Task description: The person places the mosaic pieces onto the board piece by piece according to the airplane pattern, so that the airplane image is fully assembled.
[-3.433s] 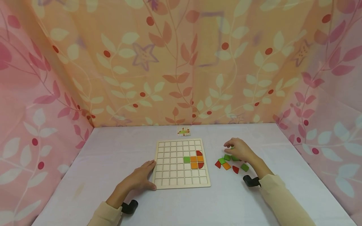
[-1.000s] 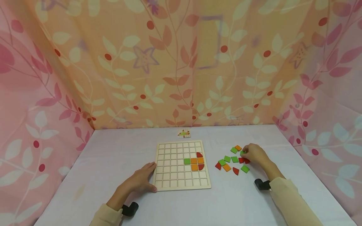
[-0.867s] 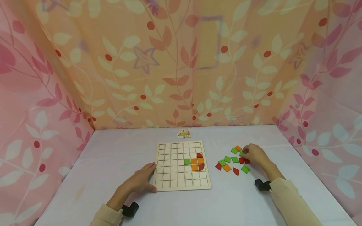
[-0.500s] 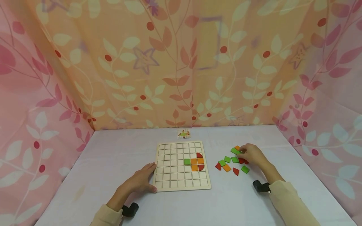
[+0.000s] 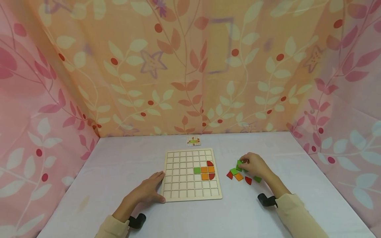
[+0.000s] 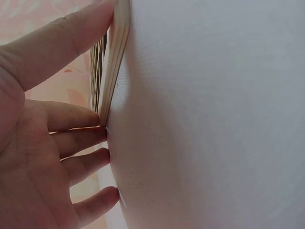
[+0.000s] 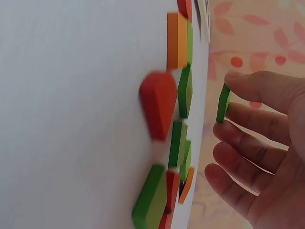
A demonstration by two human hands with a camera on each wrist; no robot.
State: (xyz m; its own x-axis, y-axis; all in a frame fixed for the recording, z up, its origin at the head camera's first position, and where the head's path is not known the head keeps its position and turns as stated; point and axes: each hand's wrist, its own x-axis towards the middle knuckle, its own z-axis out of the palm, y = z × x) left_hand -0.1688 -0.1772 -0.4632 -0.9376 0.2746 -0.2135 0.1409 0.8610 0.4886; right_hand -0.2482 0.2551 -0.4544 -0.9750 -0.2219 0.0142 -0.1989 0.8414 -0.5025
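Observation:
My left hand [image 5: 146, 188] rests on the white table at the left side of a pale wooden grid board [image 5: 178, 185]. Its thumb lies at the near corner, and its spread fingertips reach the board's edge in the left wrist view. On the board's right part sit one green square [image 5: 197, 170], three orange squares [image 5: 204, 169] and two red quarter-round tiles [image 5: 210, 163]. Between thumb and fingers, my right hand [image 5: 256, 165] pinches a green square tile [image 7: 223, 102], raised over the loose tiles. The hand hides part of that pile in the head view.
Loose tiles lie right of the board: a red one [image 5: 248, 180], an orange square [image 5: 238, 177], a green square [image 5: 233, 171] and several others. A small pattern card [image 5: 193, 141] lies behind the board. Flowered cloth walls [image 5: 190, 82] stand around the table.
My right hand has picked up the green square from the far right of the pile and carried it left, toward the board. The left hand and the board's tiles stay as they were.

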